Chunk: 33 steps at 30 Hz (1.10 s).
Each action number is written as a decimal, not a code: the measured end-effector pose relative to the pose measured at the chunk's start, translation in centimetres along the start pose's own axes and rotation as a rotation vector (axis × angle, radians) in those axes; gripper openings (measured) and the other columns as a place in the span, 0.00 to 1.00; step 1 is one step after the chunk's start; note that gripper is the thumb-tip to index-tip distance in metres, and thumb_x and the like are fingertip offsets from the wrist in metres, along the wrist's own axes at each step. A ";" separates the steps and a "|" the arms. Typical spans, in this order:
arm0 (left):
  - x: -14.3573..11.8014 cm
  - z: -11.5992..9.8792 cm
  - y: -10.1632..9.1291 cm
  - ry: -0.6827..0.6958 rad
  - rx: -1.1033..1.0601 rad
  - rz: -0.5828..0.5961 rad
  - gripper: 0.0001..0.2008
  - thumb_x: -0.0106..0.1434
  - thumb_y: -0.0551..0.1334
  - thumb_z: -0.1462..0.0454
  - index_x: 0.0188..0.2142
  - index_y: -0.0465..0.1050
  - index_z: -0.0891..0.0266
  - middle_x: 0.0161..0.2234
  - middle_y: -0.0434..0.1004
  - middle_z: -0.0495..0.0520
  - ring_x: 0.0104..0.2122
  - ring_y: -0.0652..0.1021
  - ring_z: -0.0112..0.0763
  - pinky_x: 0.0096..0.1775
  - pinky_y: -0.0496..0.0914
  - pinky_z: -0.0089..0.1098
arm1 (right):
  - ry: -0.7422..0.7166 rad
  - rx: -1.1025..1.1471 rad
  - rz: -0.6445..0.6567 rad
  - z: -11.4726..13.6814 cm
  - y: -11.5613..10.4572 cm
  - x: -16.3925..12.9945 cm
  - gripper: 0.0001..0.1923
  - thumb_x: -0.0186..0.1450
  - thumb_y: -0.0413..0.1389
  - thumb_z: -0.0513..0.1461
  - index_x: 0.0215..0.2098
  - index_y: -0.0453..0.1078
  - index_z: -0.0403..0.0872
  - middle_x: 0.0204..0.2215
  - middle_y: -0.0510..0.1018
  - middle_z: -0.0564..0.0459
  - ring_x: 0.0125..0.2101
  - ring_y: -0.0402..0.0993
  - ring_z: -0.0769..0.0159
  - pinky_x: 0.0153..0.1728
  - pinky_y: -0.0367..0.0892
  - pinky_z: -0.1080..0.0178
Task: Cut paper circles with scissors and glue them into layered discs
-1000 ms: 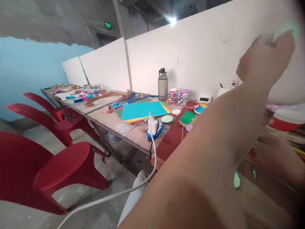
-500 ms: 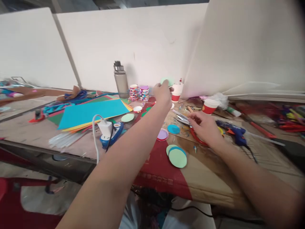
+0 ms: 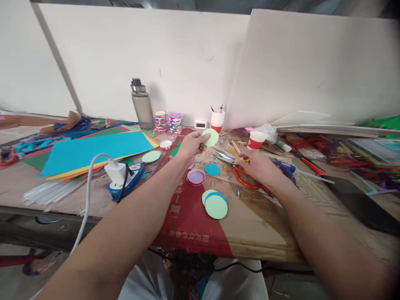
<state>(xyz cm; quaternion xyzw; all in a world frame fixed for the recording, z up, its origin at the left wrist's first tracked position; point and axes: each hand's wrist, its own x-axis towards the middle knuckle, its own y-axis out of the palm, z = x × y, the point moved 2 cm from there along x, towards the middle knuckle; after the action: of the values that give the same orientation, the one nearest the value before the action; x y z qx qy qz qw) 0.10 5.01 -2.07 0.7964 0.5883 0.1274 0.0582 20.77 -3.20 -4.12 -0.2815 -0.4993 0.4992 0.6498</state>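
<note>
My left hand (image 3: 193, 146) is closed in a pinch on a light green paper disc (image 3: 211, 137), held above the table's middle. My right hand (image 3: 256, 166) rests over the red-handled scissors (image 3: 246, 180), whose blades point to the back left. Its fingers are pinched together and a bit of yellow shows at them; what they hold is not clear. Just behind the fingers lies a wooden stick (image 3: 235, 146). On the cardboard between my arms are a blue disc (image 3: 213, 169), a purple-topped round piece (image 3: 196, 177) and a small stack of green and blue discs (image 3: 216, 207).
Coloured paper sheets (image 3: 96, 148), a power strip (image 3: 131, 181) and glue sticks (image 3: 51, 191) are on the left. A bottle (image 3: 142, 106), decorated stacks (image 3: 161, 122), a small clock (image 3: 200, 124) and paper cups (image 3: 218, 121) stand behind. A glue gun (image 3: 286, 170) lies right.
My left hand has drawn the green disc back from near the cup stack, lower and closer. The view has turned right. My right hand stays by the scissors, fingers closer together.
</note>
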 end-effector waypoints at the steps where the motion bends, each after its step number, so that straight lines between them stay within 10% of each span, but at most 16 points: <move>1: 0.1 0.1 -0.3 0.020 0.013 -0.005 0.13 0.50 0.72 0.61 0.28 0.71 0.65 0.20 0.70 0.46 0.15 0.64 0.16 0.17 0.51 0.21 | -0.029 0.085 -0.028 0.8 -0.1 -0.3 0.11 0.63 0.57 0.42 0.39 0.75 0.45 0.38 0.79 0.44 0.35 0.73 0.59 0.39 0.65 0.58; 8: 0.5 0.2 -0.7 0.061 -0.011 -0.091 0.11 0.50 0.71 0.61 0.29 0.72 0.64 0.20 0.70 0.47 0.16 0.64 0.16 0.17 0.51 0.20 | -0.325 0.391 0.557 6.8 0.4 -3.6 0.23 0.49 0.69 0.49 0.41 0.74 0.51 0.31 0.75 0.57 0.30 0.67 0.68 0.30 0.61 0.67; 15: -0.2 1.3 0.4 0.071 0.013 -0.033 0.15 0.50 0.71 0.57 0.26 0.70 0.64 0.22 0.73 0.49 0.19 0.70 0.19 0.18 0.53 0.20 | -0.222 0.474 0.650 6.5 1.6 -3.5 0.12 0.53 0.66 0.42 0.32 0.72 0.48 0.23 0.71 0.60 0.24 0.63 0.72 0.23 0.57 0.69; 24: -1.1 1.6 1.2 -0.086 -0.037 0.023 0.09 0.57 0.68 0.62 0.30 0.71 0.66 0.24 0.75 0.51 0.22 0.76 0.25 0.21 0.64 0.22 | -0.038 0.713 0.534 5.0 0.6 -2.2 0.13 0.54 0.64 0.45 0.26 0.67 0.46 0.19 0.70 0.60 0.20 0.62 0.74 0.20 0.57 0.70; 33: -2.2 2.3 3.3 -0.055 -0.134 0.241 0.11 0.60 0.67 0.60 0.36 0.75 0.67 0.32 0.79 0.56 0.29 0.78 0.27 0.32 0.74 0.29 | 0.210 1.060 -0.158 2.7 -0.2 -0.3 0.20 0.51 0.65 0.51 0.29 0.63 0.48 0.21 0.69 0.60 0.20 0.70 0.71 0.20 0.69 0.67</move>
<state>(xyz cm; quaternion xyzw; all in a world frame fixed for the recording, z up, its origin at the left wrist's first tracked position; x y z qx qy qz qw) 3.12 2.03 -3.77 0.8589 0.4767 0.1506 0.1115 18.29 -3.89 -3.15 0.0748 -0.1314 0.6012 0.7846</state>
